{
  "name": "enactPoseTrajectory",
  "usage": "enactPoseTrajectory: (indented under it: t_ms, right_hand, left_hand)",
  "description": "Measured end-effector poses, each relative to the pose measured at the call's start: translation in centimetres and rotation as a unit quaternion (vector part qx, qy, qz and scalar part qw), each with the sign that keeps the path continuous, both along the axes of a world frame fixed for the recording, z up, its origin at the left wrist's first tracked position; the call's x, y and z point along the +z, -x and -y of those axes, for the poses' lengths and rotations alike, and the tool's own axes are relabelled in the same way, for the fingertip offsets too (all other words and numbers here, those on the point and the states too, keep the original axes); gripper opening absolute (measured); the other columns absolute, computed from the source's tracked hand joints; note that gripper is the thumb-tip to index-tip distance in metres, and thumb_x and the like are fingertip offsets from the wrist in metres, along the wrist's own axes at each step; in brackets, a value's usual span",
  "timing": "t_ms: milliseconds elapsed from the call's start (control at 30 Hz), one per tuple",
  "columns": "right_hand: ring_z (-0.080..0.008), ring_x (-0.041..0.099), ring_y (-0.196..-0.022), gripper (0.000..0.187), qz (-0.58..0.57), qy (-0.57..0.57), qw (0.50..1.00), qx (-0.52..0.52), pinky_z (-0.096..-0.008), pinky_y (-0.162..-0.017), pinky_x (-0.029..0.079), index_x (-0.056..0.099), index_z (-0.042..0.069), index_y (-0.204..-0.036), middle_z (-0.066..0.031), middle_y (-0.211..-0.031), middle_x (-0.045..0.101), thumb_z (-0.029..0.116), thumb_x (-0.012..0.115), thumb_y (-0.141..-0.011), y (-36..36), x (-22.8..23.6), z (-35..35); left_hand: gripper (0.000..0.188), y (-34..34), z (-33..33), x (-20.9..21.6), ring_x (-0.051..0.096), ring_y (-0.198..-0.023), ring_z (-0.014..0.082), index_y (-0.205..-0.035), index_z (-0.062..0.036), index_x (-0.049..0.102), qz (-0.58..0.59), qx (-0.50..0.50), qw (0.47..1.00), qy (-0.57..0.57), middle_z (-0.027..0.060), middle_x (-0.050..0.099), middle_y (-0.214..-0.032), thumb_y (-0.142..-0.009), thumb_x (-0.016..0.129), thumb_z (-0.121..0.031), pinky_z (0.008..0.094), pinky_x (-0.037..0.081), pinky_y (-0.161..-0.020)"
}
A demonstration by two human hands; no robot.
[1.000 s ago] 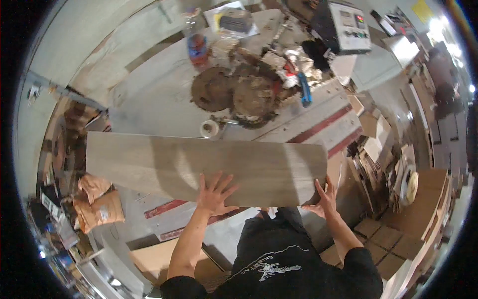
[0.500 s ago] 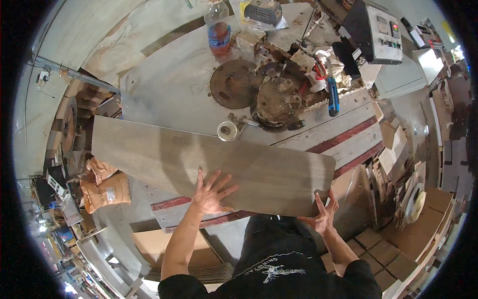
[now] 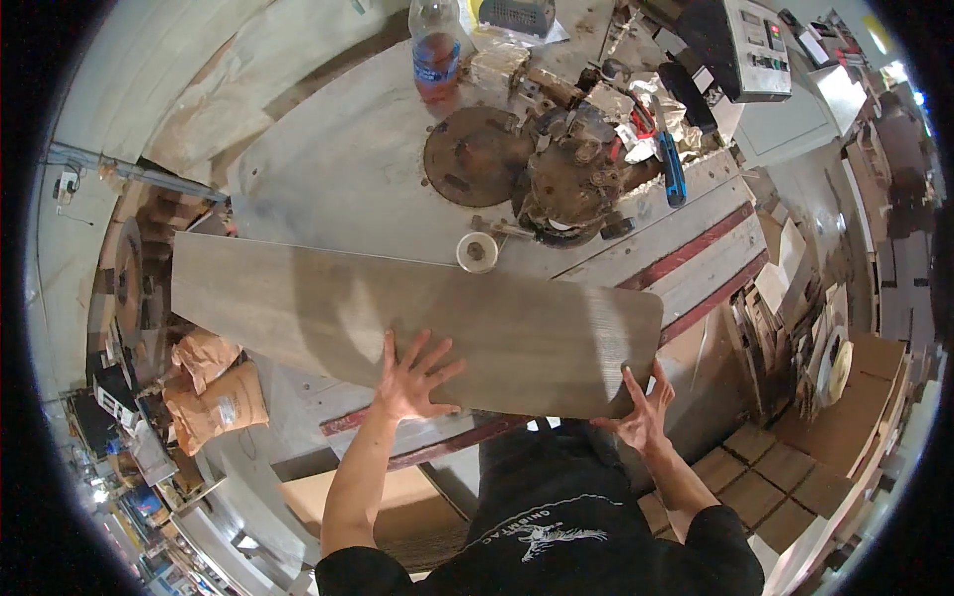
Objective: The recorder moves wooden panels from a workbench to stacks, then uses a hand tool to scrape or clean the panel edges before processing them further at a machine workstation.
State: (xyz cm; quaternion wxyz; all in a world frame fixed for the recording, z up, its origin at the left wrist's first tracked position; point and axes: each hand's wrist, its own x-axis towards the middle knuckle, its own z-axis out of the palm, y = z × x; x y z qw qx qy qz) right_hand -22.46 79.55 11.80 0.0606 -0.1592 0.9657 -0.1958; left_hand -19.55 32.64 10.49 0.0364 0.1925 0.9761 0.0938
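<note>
In the head view, we see a board (image 3: pixel 497 318) extending across the near side of the table (image 3: pixel 328 189). The left hand (image 3: pixel 409 385) lies spread on the board beside its near edge; the right hand (image 3: pixel 644 412) touches the near right corner, fingers parted, though we cannot tell whether it grips. Beyond the far edge we note a cup (image 3: pixel 477 253), a bottle (image 3: pixel 435 60) and a blue cutter (image 3: pixel 673 169).

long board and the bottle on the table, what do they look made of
Long board: probably wood or wood-look laminate, matte grey-brown, with faint streaks like grain. Bottle: likely clear, glossy plastic; reddish liquid shows through its wall.
</note>
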Motion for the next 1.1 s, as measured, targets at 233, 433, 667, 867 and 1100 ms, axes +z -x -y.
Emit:
enactPoseTrajectory:
  t_ms: [233, 433, 667, 867, 1100]
  right_hand:
    - [-0.0486, 0.034, -0.134, 0.115, 0.007, -0.01, 1.0, -0.012, -0.0586, -0.108, 0.029, 0.051, 0.025, -0.148, -0.031, -0.152, 0.029, 0.063, 0.093, -0.047, -0.5, 0.9, 3.7]
    - [-0.0479, 0.034, -0.133, 0.113, 0.03, -0.003, 0.999, -0.043, -0.0588, -0.108, 0.029, 0.052, 0.028, -0.147, -0.0306, -0.155, 0.025, 0.059, 0.095, -0.047, -0.4, 0.2, 5.5]
    - [-0.0511, 0.035, -0.13, 0.112, 0.067, 0.016, 0.997, -0.035, -0.0592, -0.108, 0.029, 0.053, 0.028, -0.146, -0.0322, -0.155, 0.024, 0.055, 0.096, -0.046, 0.3, 0.7, 7.5]
    - [-0.0515, 0.036, -0.131, 0.108, 0.07, 0.023, 0.997, -0.018, -0.0606, -0.105, 0.033, 0.053, 0.027, -0.147, -0.0349, -0.156, 0.02, 0.051, 0.095, -0.05, 1.0, 0.7, 8.3]
    - [-0.0394, 0.048, -0.131, 0.084, 0.023, 0.085, 0.993, 0.081, -0.0536, -0.105, 0.038, 0.06, 0.023, -0.139, -0.0187, -0.149, 0.047, 0.041, 0.09, -0.064, 5.9, 1.7, 4.0]
  left_hand:
    - [0.083, 0.0, 2.7, 0.3, 0.031, -0.15, 0.0339, -0.137, -0.038, 0.062, -0.023, 0.003, 0.999, -0.028, -0.0002, 0.046, -0.155, -0.063, 0.073, -0.075, 0.077, 0.006, -0.117]
    - [0.093, -0.1, 0.8, 1.6, 0.022, -0.152, 0.0412, -0.144, -0.0273, 0.057, 0.039, 0.046, 0.998, -0.025, 0.0058, 0.034, -0.164, -0.065, 0.075, -0.073, 0.0789, 0.008, -0.114]
    - [0.099, 1.6, -9.6, 1.4, 0.012, -0.155, 0.0413, -0.152, -0.0263, 0.047, 0.055, -0.059, 0.996, 0.026, 0.0046, 0.028, -0.166, -0.069, 0.072, -0.073, 0.0798, 0.006, -0.113]
    - [0.092, 1.9, -8.9, 1.0, 0.016, -0.154, 0.0373, -0.148, -0.037, 0.051, 0.073, -0.034, 0.997, -0.02, 0.001, 0.032, -0.164, -0.067, 0.072, -0.075, 0.0803, 0.007, -0.113]
    - [0.091, 1.5, -6.6, 0.5, 0.024, -0.152, 0.0385, -0.142, -0.0374, 0.057, 0.006, 0.001, 1.0, -0.011, 0.0012, 0.04, -0.159, -0.061, 0.074, -0.076, 0.0802, 0.007, -0.114]
